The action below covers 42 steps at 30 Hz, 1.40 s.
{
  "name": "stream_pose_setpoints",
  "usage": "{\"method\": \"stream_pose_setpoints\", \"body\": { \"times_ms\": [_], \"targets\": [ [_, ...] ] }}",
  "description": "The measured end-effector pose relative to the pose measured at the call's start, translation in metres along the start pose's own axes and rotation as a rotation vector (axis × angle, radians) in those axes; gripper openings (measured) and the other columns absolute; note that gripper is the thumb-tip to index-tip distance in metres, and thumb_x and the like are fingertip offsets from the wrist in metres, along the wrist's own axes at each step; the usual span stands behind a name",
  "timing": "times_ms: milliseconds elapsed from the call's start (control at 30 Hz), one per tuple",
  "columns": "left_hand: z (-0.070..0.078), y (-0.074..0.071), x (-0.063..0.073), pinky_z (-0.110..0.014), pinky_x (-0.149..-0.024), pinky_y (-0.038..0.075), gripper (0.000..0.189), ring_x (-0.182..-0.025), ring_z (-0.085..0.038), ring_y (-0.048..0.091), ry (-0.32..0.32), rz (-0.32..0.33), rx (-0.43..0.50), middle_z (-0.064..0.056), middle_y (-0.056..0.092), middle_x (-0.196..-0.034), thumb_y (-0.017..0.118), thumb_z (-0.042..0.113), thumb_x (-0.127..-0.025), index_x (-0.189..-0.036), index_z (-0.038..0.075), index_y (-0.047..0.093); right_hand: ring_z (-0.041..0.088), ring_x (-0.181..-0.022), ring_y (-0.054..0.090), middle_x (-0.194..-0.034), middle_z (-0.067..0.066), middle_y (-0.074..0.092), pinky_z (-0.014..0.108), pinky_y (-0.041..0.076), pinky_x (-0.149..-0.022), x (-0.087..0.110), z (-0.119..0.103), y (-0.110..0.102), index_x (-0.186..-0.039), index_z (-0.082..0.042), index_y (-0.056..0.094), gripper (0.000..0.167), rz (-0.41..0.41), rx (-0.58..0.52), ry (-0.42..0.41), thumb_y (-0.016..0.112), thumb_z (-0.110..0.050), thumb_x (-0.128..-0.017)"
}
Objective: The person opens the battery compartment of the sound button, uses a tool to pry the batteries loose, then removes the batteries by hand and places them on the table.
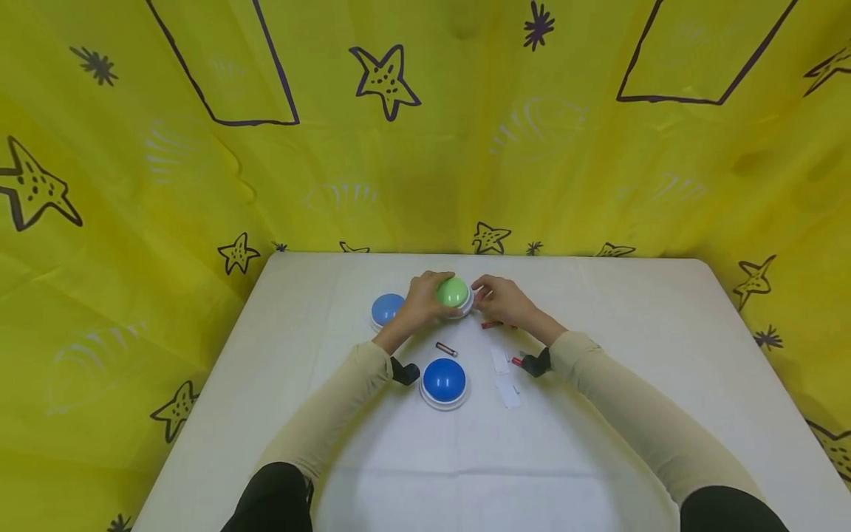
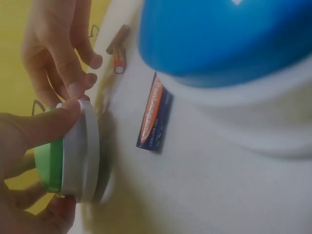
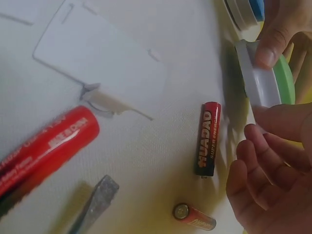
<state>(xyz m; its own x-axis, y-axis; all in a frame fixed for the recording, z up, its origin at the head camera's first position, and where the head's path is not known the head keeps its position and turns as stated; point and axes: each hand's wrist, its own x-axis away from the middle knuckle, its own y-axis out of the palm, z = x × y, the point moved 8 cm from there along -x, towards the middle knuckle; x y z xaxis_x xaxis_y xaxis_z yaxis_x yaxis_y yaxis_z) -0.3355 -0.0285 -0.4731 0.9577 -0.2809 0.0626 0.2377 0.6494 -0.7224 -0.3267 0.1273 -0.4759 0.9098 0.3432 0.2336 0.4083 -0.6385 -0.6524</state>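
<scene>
My left hand (image 1: 423, 299) grips a push button with a green dome (image 1: 453, 292) and a white base, tilted on its side in the left wrist view. Its thumb presses the white base (image 2: 78, 151) near the rim. At the button's right edge is my right hand (image 1: 503, 301), fingers loosely bent. In the right wrist view its thumb (image 3: 282, 119) lies at the white rim, with no object visible among the other fingers. Just below that hand lie a red HUADAO battery (image 3: 208, 141) and a second battery (image 3: 195, 217).
A light blue button (image 1: 387, 308) stands left of my left hand; a darker blue button (image 1: 444, 380) stands nearer me. Between them lies another battery (image 1: 447, 349). White flat covers (image 1: 508, 391), a red battery (image 3: 48, 148) and a flat screwdriver tip (image 3: 100, 197) are at the right.
</scene>
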Motion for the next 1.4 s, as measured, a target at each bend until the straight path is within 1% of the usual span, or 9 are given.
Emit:
{"method": "stream_pose_setpoints", "body": {
  "times_ms": [233, 533, 667, 767, 867, 1000, 1100, 1267, 1400],
  "targets": [
    [-0.002, 0.007, -0.006, -0.050, -0.114, 0.046, 0.078, -0.135, -0.036, 0.049, 0.010, -0.018, -0.027, -0.016, 0.057, -0.147, 0.091, 0.023, -0.081, -0.150, 0.012, 0.055, 0.020, -0.077, 0.061, -0.121, 0.021, 0.066, 0.023, 0.049, -0.060, -0.005, 0.004, 0.002, -0.139, 0.001, 0.057, 0.041, -0.002, 0.046, 0.025, 0.063, -0.009, -0.099],
    [-0.004, 0.012, -0.006, -0.048, -0.111, 0.048, 0.079, -0.133, -0.034, 0.046, 0.004, -0.036, -0.075, -0.014, 0.055, -0.149, 0.090, 0.026, -0.084, -0.152, 0.016, 0.053, 0.019, -0.076, 0.061, -0.119, 0.021, 0.067, 0.022, 0.050, -0.063, -0.009, 0.009, 0.007, -0.138, 0.002, 0.058, 0.040, 0.007, 0.082, 0.045, 0.065, -0.011, -0.100],
    [-0.007, 0.013, -0.003, -0.049, -0.114, 0.048, 0.080, -0.137, -0.034, 0.043, 0.044, -0.076, -0.095, -0.016, 0.049, -0.154, 0.086, 0.027, -0.088, -0.157, 0.016, 0.046, 0.020, -0.077, 0.062, -0.117, 0.021, 0.068, 0.023, 0.051, -0.064, -0.009, 0.010, 0.008, -0.137, 0.002, 0.059, 0.040, 0.019, 0.089, 0.033, 0.064, -0.010, -0.099],
    [-0.007, 0.008, 0.002, -0.050, -0.117, 0.046, 0.082, -0.142, -0.034, 0.040, 0.082, -0.100, -0.134, -0.017, 0.044, -0.158, 0.082, 0.029, -0.092, -0.161, 0.016, 0.039, 0.022, -0.081, 0.062, -0.115, 0.020, 0.069, 0.024, 0.051, -0.067, -0.007, 0.008, 0.006, -0.136, 0.001, 0.061, 0.039, 0.047, 0.104, 0.010, 0.063, -0.010, -0.099],
    [-0.007, -0.003, 0.010, -0.052, -0.120, 0.042, 0.078, -0.146, -0.036, 0.038, 0.103, -0.088, -0.237, -0.017, 0.043, -0.159, 0.077, 0.031, -0.096, -0.162, 0.015, 0.037, 0.025, -0.086, 0.063, -0.115, 0.019, 0.070, 0.026, 0.052, -0.067, -0.005, 0.002, 0.002, -0.134, -0.002, 0.063, 0.036, 0.096, 0.115, -0.017, 0.062, -0.012, -0.099],
    [-0.012, -0.016, 0.021, -0.056, -0.118, 0.041, 0.065, -0.145, -0.040, 0.040, 0.094, -0.054, -0.429, -0.018, 0.048, -0.154, 0.069, 0.034, -0.100, -0.156, 0.012, 0.047, 0.027, -0.092, 0.063, -0.117, 0.016, 0.072, 0.030, 0.053, -0.072, -0.002, -0.009, -0.005, -0.131, -0.005, 0.066, 0.031, 0.182, 0.109, -0.079, 0.062, -0.012, -0.101],
    [-0.018, -0.025, 0.031, -0.057, -0.113, 0.045, 0.054, -0.141, -0.041, 0.044, 0.090, -0.027, -0.557, -0.018, 0.054, -0.149, 0.067, 0.036, -0.101, -0.148, 0.012, 0.057, 0.028, -0.100, 0.064, -0.119, 0.014, 0.072, 0.037, 0.055, -0.083, -0.001, -0.020, -0.008, -0.129, -0.006, 0.068, 0.028, 0.218, 0.068, -0.146, 0.062, -0.012, -0.102],
    [-0.029, -0.037, 0.048, -0.060, -0.107, 0.049, 0.050, -0.138, -0.043, 0.047, 0.089, 0.030, -0.673, -0.019, 0.055, -0.147, 0.066, 0.038, -0.100, -0.143, 0.014, 0.062, 0.029, -0.109, 0.063, -0.125, 0.013, 0.071, 0.044, 0.056, -0.096, -0.003, -0.038, -0.003, -0.130, -0.006, 0.068, 0.027, 0.184, -0.011, -0.251, 0.063, -0.012, -0.104],
    [-0.037, -0.046, 0.059, -0.062, -0.102, 0.051, 0.053, -0.137, -0.046, 0.048, 0.060, 0.043, -0.647, -0.022, 0.054, -0.148, 0.068, 0.038, -0.098, -0.145, 0.014, 0.059, 0.029, -0.113, 0.064, -0.128, 0.011, 0.070, 0.045, 0.056, -0.099, -0.004, -0.049, 0.007, -0.130, -0.007, 0.068, 0.027, 0.117, -0.049, -0.284, 0.064, -0.012, -0.103]
  ]
}}
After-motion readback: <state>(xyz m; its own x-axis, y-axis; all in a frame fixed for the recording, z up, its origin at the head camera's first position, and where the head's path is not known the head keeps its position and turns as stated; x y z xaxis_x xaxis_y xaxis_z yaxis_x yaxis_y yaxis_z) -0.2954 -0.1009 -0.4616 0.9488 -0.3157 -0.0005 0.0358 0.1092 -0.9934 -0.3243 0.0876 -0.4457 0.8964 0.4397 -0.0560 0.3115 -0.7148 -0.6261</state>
